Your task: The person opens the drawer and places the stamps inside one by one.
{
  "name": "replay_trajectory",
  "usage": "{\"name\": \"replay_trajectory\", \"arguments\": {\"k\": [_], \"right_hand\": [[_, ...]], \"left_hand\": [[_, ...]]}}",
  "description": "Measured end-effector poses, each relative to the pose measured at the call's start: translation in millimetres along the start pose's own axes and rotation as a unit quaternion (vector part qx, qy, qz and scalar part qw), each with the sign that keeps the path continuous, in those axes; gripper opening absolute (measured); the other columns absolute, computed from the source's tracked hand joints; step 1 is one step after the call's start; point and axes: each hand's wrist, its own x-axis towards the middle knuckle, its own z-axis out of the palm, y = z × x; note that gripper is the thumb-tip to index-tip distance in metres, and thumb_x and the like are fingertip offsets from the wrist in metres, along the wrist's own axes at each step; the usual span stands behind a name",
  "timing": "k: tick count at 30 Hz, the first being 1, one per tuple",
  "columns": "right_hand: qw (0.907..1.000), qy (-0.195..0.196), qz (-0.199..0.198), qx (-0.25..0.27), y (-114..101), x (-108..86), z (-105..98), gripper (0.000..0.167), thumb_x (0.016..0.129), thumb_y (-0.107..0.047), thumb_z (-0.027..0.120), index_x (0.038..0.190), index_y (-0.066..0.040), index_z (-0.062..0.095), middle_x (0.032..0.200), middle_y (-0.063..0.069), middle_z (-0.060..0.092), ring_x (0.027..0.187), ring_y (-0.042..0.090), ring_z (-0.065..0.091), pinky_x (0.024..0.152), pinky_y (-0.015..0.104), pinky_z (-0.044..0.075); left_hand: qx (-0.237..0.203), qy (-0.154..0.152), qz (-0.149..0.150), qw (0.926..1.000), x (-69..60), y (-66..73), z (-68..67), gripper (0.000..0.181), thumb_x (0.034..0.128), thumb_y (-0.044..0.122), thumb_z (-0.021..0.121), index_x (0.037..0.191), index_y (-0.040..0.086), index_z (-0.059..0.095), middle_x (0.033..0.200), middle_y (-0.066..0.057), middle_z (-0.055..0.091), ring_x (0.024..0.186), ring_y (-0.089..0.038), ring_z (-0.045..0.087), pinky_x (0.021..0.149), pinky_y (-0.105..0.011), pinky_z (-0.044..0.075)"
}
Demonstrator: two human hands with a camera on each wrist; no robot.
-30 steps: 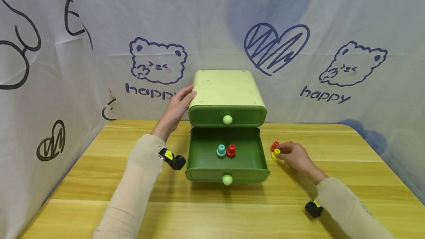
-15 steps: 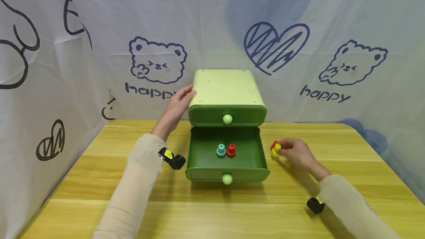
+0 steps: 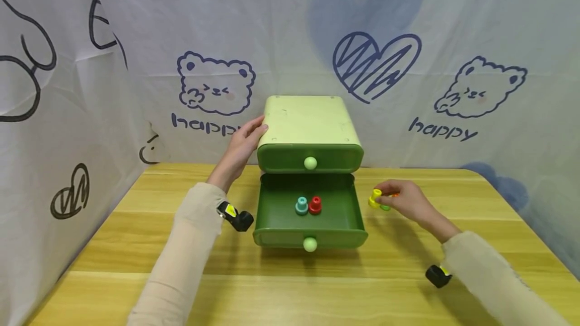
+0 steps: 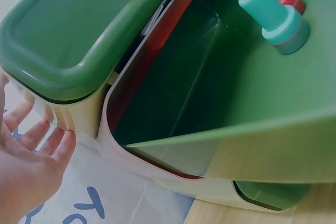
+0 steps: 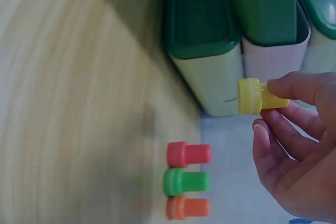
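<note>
My right hand (image 3: 405,201) pinches a yellow toy stamp (image 5: 251,97) between thumb and fingers, held above the table just right of the green drawer cabinet (image 3: 310,117). Red (image 5: 189,154), green (image 5: 186,181) and orange (image 5: 188,208) stamps stand in a row on the table in the right wrist view; in the head view the hand and yellow stamp mostly cover them. My left hand (image 3: 240,147) rests its fingers against the cabinet's left side. Inside the pulled-out middle drawer (image 3: 276,220), a turquoise stamp (image 3: 301,206) and another red stamp (image 3: 315,206) stand upright side by side.
The upper drawer (image 3: 285,159) is closed, and a lower closed drawer (image 4: 273,193) sits beneath the pulled-out one. Bare wooden table (image 3: 312,291) lies in front. A printed white cloth (image 3: 299,29) hangs behind the cabinet and along the left.
My right hand has picked up the yellow stamp and lifted it off the table, moving slightly away from me. My left hand and the drawer have stayed put.
</note>
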Motion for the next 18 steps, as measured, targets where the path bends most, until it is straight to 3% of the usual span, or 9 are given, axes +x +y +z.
{"name": "replay_trajectory", "arguments": {"k": [6,18], "right_hand": [[0.9998,-0.017,-0.006,-0.003,-16.5,-4.2,-8.2,0.029,0.089,-0.011,0.069,0.113,0.006,0.066,0.104,0.016,0.067,0.097,0.031,0.061,0.071,0.031,0.053],[0.9983,-0.043,-0.037,-0.014,-48.6,-9.0,-22.8,0.027,0.086,-0.009,0.069,0.111,0.002,0.067,0.102,0.014,0.066,0.080,0.020,0.063,0.062,0.030,0.055]], "left_hand": [[0.000,-0.003,-0.009,1.0000,2.7,0.4,0.4,0.053,0.1028,0.027,0.047,0.151,0.010,0.033,0.154,-0.010,0.031,0.137,-0.023,0.034,0.110,-0.035,0.033],[-0.001,0.002,0.001,1.0000,1.7,-1.6,0.0,0.054,0.1019,0.031,0.049,0.150,0.012,0.035,0.153,-0.008,0.033,0.137,-0.021,0.035,0.110,-0.033,0.033]]}}
